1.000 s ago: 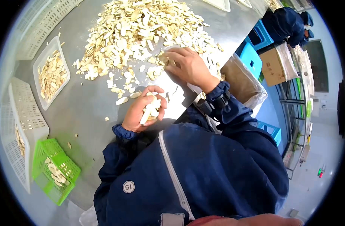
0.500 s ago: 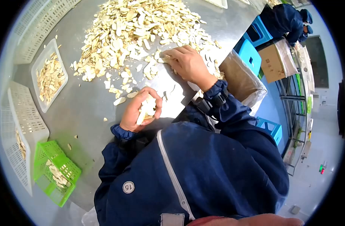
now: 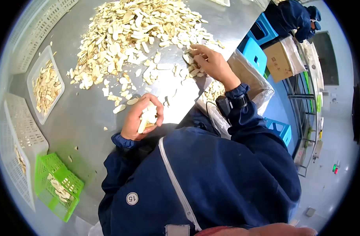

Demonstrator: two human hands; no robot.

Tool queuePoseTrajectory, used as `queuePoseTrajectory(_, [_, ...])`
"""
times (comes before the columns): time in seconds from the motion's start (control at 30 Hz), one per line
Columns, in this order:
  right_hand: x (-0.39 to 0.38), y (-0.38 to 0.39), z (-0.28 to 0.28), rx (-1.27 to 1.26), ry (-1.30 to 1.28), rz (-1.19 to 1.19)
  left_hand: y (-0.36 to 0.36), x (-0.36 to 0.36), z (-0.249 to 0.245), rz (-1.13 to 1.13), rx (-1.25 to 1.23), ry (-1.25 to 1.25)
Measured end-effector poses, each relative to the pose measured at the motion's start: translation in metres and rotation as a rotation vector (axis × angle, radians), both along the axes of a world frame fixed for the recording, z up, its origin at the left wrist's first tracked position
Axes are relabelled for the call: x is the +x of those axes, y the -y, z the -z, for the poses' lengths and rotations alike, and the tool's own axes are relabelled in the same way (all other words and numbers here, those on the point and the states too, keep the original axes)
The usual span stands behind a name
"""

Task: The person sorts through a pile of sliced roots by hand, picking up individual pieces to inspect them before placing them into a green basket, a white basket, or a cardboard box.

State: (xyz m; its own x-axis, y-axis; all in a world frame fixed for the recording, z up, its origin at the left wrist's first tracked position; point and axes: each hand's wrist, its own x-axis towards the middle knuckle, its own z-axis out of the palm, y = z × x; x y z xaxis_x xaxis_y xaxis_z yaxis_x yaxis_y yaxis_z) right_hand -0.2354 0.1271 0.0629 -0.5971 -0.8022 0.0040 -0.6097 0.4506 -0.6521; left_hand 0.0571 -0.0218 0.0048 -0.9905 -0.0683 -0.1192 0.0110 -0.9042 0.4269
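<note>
My left hand (image 3: 142, 118) is curled around a small bunch of pale dried slices (image 3: 149, 114) above the steel table. To the right, my right hand (image 3: 213, 65) reaches over loose slices close to the table's edge, its thumb and forefinger apart. Its fingertips touch or hover just over a few slices (image 3: 188, 59); the other fingers are partly hidden. Beyond both hands spreads a large pile of the same slices (image 3: 129, 35), with scattered pieces nearer to me.
A clear tray (image 3: 61, 84) of slices stands at left, beside white perforated baskets (image 3: 28, 129) and a green basket (image 3: 76, 179). Below the table's right edge a lined box (image 3: 247, 70) holds slices. Blue stools (image 3: 254, 55), a carton (image 3: 278, 61) and a person in blue (image 3: 292, 17) are farther right.
My right hand has moved right, toward the table's edge, and its thumb and forefinger are now apart. My left hand keeps its slices. The view has shifted slightly, showing slices in the lined box.
</note>
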Motion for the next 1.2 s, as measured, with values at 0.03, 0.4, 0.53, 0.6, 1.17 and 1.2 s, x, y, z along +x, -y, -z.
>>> queuePoseTrajectory(0.03, [0.0,0.0,-0.003,-0.012,-0.094,0.043,0.0,0.0,0.0,0.001,0.006,0.001])
queuePoseTrajectory(0.4, [0.015,0.013,0.011,0.105,-0.397,0.018,0.0,0.002,-0.003,-0.005,0.002,0.013])
queuePoseTrajectory(0.53, [0.002,0.007,0.007,0.094,-0.739,0.059,-0.002,0.001,-0.005,-0.022,-0.007,0.024])
queuePoseTrajectory(0.6, [0.007,0.001,0.006,0.031,-0.614,-0.025,-0.002,0.0,-0.004,-0.023,-0.014,0.025])
queuePoseTrajectory(1.17, [0.054,0.017,-0.024,-0.171,-0.027,-0.224,-0.001,0.0,-0.003,-0.016,0.041,0.04])
queuePoseTrajectory(1.2, [0.063,0.018,-0.03,-0.205,0.091,-0.304,-0.001,-0.001,-0.007,-0.033,0.054,0.055])
